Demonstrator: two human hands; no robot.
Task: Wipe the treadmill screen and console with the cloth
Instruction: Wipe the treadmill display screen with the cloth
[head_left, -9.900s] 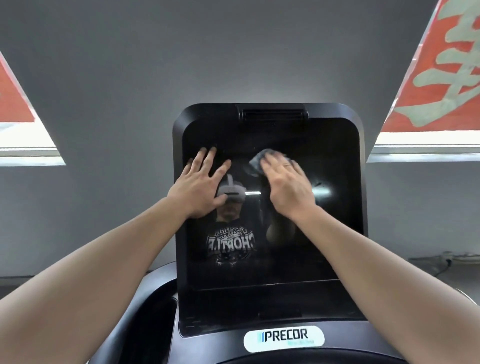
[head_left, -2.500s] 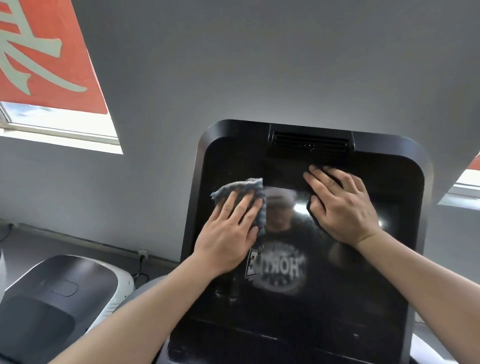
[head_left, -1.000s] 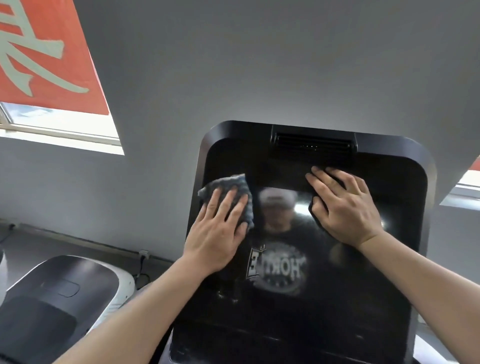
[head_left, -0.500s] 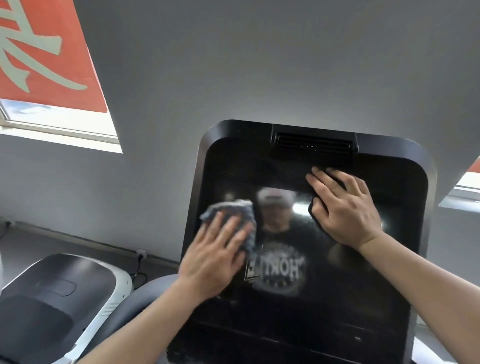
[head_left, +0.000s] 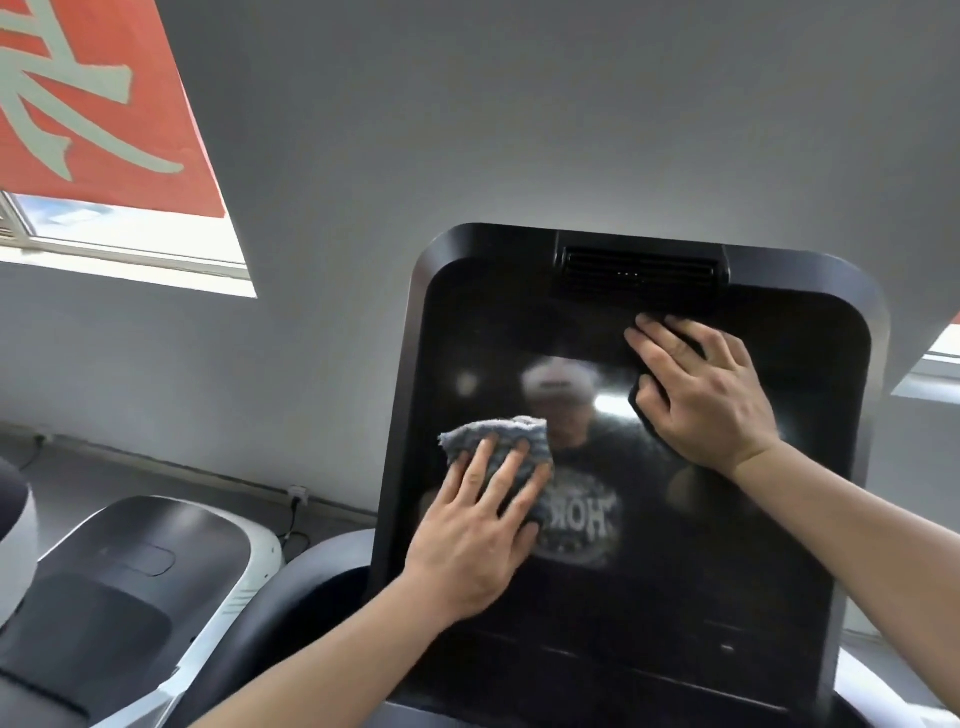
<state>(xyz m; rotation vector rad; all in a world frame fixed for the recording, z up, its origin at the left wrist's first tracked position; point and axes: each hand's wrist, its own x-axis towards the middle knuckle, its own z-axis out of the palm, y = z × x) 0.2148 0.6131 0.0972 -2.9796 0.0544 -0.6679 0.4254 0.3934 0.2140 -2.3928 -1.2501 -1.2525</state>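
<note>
Head view: left hand (head_left: 470, 535) presses a grey-blue cloth (head_left: 501, 441) flat-fingered against the treadmill screen (head_left: 701, 545). Right hand (head_left: 706, 395) rests on it, fingers spread, grasping nothing.

My left hand (head_left: 475, 525) lies flat at lower centre, fingers spread; my right hand (head_left: 706, 395) rests flat at upper right, fingers straight.
</note>
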